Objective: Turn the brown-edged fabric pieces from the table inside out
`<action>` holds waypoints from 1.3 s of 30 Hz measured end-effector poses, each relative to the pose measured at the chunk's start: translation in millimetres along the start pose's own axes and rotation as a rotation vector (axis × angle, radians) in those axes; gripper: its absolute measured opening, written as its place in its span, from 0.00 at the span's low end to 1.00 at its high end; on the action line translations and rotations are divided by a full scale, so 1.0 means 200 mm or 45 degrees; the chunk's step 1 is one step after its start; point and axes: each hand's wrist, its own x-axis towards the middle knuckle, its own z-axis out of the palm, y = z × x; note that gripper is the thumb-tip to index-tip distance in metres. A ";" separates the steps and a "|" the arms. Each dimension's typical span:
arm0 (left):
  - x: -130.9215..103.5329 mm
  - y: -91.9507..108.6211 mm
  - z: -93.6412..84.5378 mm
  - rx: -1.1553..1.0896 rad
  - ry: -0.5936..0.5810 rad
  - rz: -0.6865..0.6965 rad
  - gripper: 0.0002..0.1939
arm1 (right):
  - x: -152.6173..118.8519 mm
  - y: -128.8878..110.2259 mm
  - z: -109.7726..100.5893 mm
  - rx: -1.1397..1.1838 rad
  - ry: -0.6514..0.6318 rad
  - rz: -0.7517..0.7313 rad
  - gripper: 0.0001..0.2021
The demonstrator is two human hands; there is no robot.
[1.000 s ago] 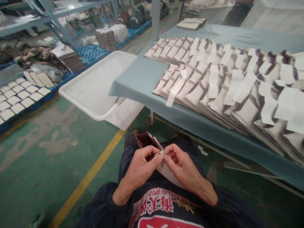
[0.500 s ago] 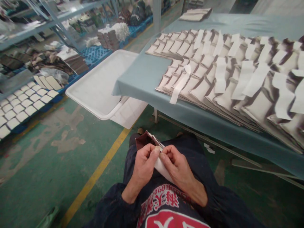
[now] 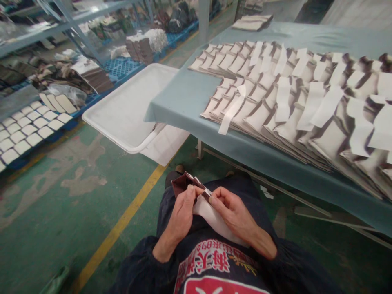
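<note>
Above my lap, both hands pinch the edge of a folded piece with a dark brown inside (image 3: 181, 183) and a white outer part (image 3: 211, 216). My left hand (image 3: 181, 212) holds it on the left, its thumb and fingers closed at the rim. My right hand (image 3: 234, 210) grips the same edge on the right, close to my left fingertips. The white part hangs down beneath my right hand. Hidden by the fingers is the exact spot being gripped.
A blue-covered table (image 3: 180, 98) ahead to the right bears rows of pale folded pieces (image 3: 263, 98) with white strips. Beside it stands a white tray (image 3: 122, 110). Blue pallets (image 3: 122, 71) with stacks and a metal shelf (image 3: 76, 24) stand at left.
My hands have moved slightly apart, the left one shifting left with its fingers turned more upright. More of the white part now shows between and below them.
</note>
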 end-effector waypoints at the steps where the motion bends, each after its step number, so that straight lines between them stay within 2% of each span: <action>1: 0.00 0.00 -0.01 0.009 -0.015 0.016 0.35 | 0.00 -0.01 -0.01 -0.003 0.011 0.009 0.23; 5: 0.02 0.00 -0.01 0.062 -0.056 0.078 0.24 | 0.01 -0.05 -0.05 0.011 0.038 0.015 0.27; 7: 0.04 0.00 0.00 0.115 -0.031 0.096 0.19 | 0.02 -0.09 -0.09 0.099 0.123 0.010 0.29; 11: 0.05 -0.01 0.03 0.337 0.180 0.123 0.14 | 0.04 -0.18 -0.17 0.479 0.395 0.046 0.29; 14: 0.04 -0.03 0.05 0.458 0.292 0.150 0.12 | 0.07 -0.25 -0.20 0.595 0.503 0.014 0.29; 16: 0.04 -0.04 0.07 0.501 0.232 0.227 0.14 | 0.08 -0.30 -0.20 0.576 0.569 -0.048 0.29; 18: 0.04 -0.06 0.08 0.508 0.075 0.280 0.14 | 0.09 -0.35 -0.19 0.549 0.623 -0.135 0.29; 21: 0.07 -0.09 0.09 0.462 -0.147 0.217 0.14 | 0.11 -0.41 -0.15 0.490 0.674 -0.294 0.27; 24: 0.10 -0.11 0.12 0.322 -0.271 0.163 0.14 | 0.11 -0.45 -0.11 0.374 0.643 -0.401 0.26; 27: 0.12 -0.13 0.19 0.208 -0.442 0.167 0.15 | 0.11 -0.48 -0.06 0.271 0.633 -0.481 0.26; 29: 0.12 -0.14 0.25 0.171 -0.616 0.157 0.15 | 0.10 -0.50 -0.05 0.223 0.669 -0.564 0.26; 31: 0.11 -0.15 0.30 0.088 -0.722 0.140 0.15 | 0.09 -0.51 -0.04 0.140 0.708 -0.626 0.26; 32: 0.11 -0.15 0.32 0.011 -0.719 0.126 0.16 | 0.08 -0.51 -0.05 0.085 0.722 -0.633 0.27; 34: 0.10 -0.14 0.33 -0.185 -0.610 0.100 0.21 | 0.05 -0.47 -0.07 -0.030 0.735 -0.600 0.27; 36: 0.09 -0.13 0.30 -0.320 -0.496 0.070 0.31 | 0.01 -0.41 -0.10 -0.148 0.748 -0.559 0.28; 39: 0.06 -0.12 0.24 -0.367 -0.476 0.024 0.43 | -0.06 -0.27 -0.15 -0.371 0.804 -0.551 0.28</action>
